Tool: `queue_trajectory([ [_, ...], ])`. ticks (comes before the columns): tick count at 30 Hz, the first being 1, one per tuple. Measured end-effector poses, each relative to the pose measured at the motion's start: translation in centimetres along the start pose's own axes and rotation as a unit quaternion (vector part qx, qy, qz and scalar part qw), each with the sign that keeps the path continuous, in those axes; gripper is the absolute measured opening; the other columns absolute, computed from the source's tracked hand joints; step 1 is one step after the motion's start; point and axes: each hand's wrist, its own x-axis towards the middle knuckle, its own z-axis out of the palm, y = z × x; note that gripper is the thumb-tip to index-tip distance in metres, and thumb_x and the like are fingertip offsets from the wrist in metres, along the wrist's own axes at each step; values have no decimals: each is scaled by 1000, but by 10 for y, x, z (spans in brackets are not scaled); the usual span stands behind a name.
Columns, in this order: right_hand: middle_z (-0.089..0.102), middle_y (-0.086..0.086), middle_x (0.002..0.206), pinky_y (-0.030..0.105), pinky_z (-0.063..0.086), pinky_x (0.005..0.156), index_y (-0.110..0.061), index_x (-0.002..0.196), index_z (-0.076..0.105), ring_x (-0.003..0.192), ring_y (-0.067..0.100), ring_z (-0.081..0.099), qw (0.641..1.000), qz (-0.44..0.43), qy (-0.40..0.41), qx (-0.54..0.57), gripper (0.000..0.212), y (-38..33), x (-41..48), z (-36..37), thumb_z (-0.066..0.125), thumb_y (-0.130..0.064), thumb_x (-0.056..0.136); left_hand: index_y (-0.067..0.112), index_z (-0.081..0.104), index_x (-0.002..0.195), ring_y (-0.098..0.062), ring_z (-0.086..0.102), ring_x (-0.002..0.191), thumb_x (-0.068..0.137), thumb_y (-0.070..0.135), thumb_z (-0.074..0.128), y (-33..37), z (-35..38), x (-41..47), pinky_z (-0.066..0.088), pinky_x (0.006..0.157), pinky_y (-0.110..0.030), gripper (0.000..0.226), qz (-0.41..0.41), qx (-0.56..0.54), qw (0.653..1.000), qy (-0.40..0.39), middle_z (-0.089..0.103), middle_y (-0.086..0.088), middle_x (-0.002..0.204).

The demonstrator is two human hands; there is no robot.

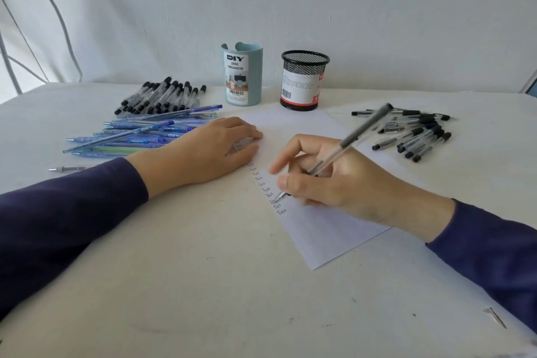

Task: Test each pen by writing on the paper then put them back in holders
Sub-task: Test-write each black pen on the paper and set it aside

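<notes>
Now your right grip (334,183) pinches one pen (363,128), tip on the paper (328,238); left grip (215,148) flat on it. Two holders (242,75) upper centre, three pen piles (415,134), open counter (189,285) lower left.

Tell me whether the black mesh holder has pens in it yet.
Empty, it seems: nothing sticks up past the rim of the black mesh holder, and its open mesh shows nothing inside. Behind its label I cannot tell.

A white table (203,285) bears a sheet of paper (319,235), with a teal desk organizer (243,78) and a black mesh holder (303,81) upright behind it. Black-capped pens (162,97) and blue pens (139,134) lie heaped at left, a second black-capped heap (418,132) at right.
</notes>
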Motion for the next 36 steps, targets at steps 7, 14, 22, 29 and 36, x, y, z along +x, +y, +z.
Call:
queue_trajectory([
  [7, 54, 0, 44, 17, 38, 45, -15, 52, 46, 40, 8, 47, 993, 22, 86, -79, 44, 4, 1, 18, 75, -25, 83, 25, 55, 135, -10, 48, 126, 99, 39, 46, -2, 0, -1, 28, 105, -18, 40, 8, -2, 1000, 8, 51, 6, 139],
  [14, 50, 2, 44, 19, 42, 45, -15, 50, 43, 41, 11, 50, 989, 39, 125, -75, 44, 6, 6, 24, 68, -13, 87, 24, 55, 135, -10, 47, 127, 99, 38, 47, -2, 1, -1, 28, 104, -16, 39, 9, -3, 1000, 13, 51, 5, 139],
  [22, 43, -5, 43, 20, 44, 47, -14, 49, 42, 38, 9, 49, 989, 35, 113, -88, 45, 6, 6, 26, 68, -11, 86, 24, 54, 136, -11, 47, 127, 98, 40, 45, -2, 1, -1, 27, 105, -17, 42, 9, 5, 1000, 7, 51, 5, 140],
  [29, 43, -5, 43, 21, 44, 46, -14, 50, 42, 39, 9, 50, 988, 33, 117, -94, 44, 5, 5, 25, 67, -10, 85, 26, 54, 136, -12, 47, 128, 96, 50, 40, -3, 0, -1, 30, 108, -22, 49, 8, 6, 1000, 0, 51, 5, 140],
  [36, 43, -5, 42, 20, 43, 44, -14, 48, 42, 38, 10, 51, 987, 30, 125, -101, 45, 5, 5, 23, 67, -10, 85, 26, 54, 136, -12, 46, 128, 99, 46, 42, -5, 2, 0, 30, 107, -22, 44, 10, 3, 1000, 1, 50, 5, 141],
])
